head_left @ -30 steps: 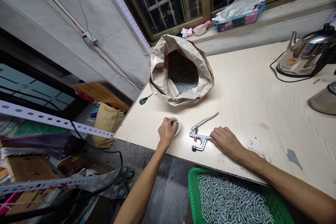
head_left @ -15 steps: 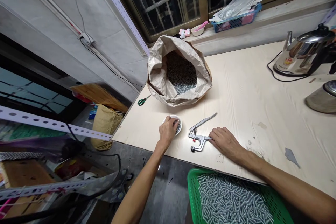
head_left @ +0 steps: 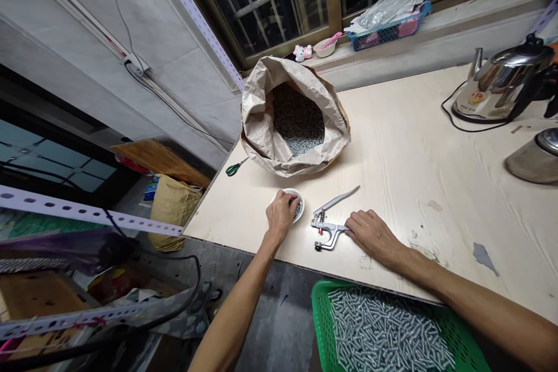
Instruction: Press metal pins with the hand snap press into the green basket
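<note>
My left hand (head_left: 280, 215) reaches over a small white bowl (head_left: 302, 200) of tiny metal pieces, its fingertips pinched together just inside the rim. Whatever they hold, if anything, is too small to make out. My right hand (head_left: 372, 233) is closed round the lower handle of grey snap fastener pliers (head_left: 333, 236), which lie on the table. The pliers' upper handle is raised and the jaw stands apart, pointing toward the bowl. Behind the bowl stands a brown paper sack (head_left: 257, 116) with its mouth rolled back, holding many small metal parts.
Green-handled scissors (head_left: 233, 169) lie at the table's left edge. Below the front edge is a green plastic basket (head_left: 321, 325) full of metal screw-like pieces. An electric kettle (head_left: 488, 90) and a metal canister (head_left: 532, 160) stand at the right. A grey scrap (head_left: 483, 258) lies nearby.
The view has shifted slightly. My left hand's fingers have stirred a little at the bowl; my right hand and the pliers stay in place.
</note>
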{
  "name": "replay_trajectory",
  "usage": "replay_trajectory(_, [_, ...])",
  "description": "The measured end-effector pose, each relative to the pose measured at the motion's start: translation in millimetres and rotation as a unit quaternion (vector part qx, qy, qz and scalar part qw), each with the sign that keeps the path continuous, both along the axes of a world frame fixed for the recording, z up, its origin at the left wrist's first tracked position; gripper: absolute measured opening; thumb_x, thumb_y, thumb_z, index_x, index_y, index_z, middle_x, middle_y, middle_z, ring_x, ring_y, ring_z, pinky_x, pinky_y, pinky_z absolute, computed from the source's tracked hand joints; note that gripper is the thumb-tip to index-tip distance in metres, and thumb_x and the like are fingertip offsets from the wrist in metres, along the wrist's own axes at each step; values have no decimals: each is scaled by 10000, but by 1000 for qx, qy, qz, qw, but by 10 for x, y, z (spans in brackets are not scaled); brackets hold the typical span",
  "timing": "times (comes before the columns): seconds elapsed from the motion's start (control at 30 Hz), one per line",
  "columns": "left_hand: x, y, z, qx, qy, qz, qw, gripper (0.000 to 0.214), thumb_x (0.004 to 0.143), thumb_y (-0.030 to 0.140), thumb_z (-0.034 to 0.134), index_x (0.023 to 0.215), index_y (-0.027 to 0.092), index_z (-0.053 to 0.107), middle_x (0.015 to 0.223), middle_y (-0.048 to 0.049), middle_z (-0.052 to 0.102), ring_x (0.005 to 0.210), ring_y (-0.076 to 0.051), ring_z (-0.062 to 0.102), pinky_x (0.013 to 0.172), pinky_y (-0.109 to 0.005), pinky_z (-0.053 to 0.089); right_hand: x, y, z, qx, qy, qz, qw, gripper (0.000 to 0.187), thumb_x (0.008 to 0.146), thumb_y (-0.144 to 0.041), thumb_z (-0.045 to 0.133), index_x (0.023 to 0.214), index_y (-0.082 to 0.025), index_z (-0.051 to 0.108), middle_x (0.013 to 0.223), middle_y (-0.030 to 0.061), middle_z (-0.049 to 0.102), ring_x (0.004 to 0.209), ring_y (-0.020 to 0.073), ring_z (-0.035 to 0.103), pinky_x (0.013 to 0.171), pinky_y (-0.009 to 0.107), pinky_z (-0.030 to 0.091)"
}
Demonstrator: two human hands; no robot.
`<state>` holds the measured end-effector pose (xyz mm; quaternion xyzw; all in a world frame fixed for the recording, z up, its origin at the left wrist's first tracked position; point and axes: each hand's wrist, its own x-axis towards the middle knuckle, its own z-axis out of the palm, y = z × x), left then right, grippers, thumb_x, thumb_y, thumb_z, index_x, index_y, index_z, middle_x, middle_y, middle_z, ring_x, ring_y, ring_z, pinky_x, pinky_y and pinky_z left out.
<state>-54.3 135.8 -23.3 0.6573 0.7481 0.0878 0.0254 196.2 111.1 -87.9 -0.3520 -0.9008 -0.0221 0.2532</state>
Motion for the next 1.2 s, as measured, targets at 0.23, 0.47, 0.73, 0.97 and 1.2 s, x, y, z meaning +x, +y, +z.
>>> replay_trajectory(0.23, [172, 126, 38, 0, 0, 29, 1000, 196, 872, 306, 526, 891, 238, 708, 977, -26, 646, 824, -152, 609, 656, -227, 382, -14, 11, -20, 1, 0, 5, 1000, 158, 932, -172, 442, 788, -195, 503, 761, 22, 536, 709, 187, 452, 667, 325, 276])
replay_trajectory(0.47, [252, -113, 356, 38, -178, 20, 983, 119, 780, 232, 551, 777, 178, 657, 758, -1, 648, 701, -124, 575, 651, -200, 404, -7, 8, 70, -15, 11, 14, 1000, 179, 939, -165, 449, 769, -183, 502, 755, 19, 532, 694, 170, 432, 654, 309, 254])
replay_trajectory(0.73, [320, -591, 99, -166, -330, 16, 929, 188, 709, 287, 555, 680, 136, 663, 524, 31, 552, 504, -94, 487, 501, -187, 370, 60, 0, 91, 51, -11, 35, 998, 232, 973, -146, 386, 792, -181, 528, 731, 10, 525, 698, 165, 390, 693, 326, 257])
replay_trajectory(0.97, [373, -671, -28, -119, -356, 3, 927, 249, 731, 365, 574, 724, 141, 680, 657, -14, 605, 544, -97, 508, 475, -175, 425, 89, -24, 203, 101, -12, 37, 994, 284, 981, -110, 336, 828, -190, 562, 719, 4, 530, 678, 161, 373, 672, 321, 264])
replay_trajectory(1.2, [423, -732, -87, -100, -342, -4, 934, 257, 749, 369, 549, 721, 147, 675, 691, -23, 605, 566, -104, 536, 461, -175, 455, 89, -28, 202, 97, -5, 40, 994, 281, 984, -109, 338, 821, -178, 556, 716, 2, 523, 666, 151, 376, 648, 320, 246])
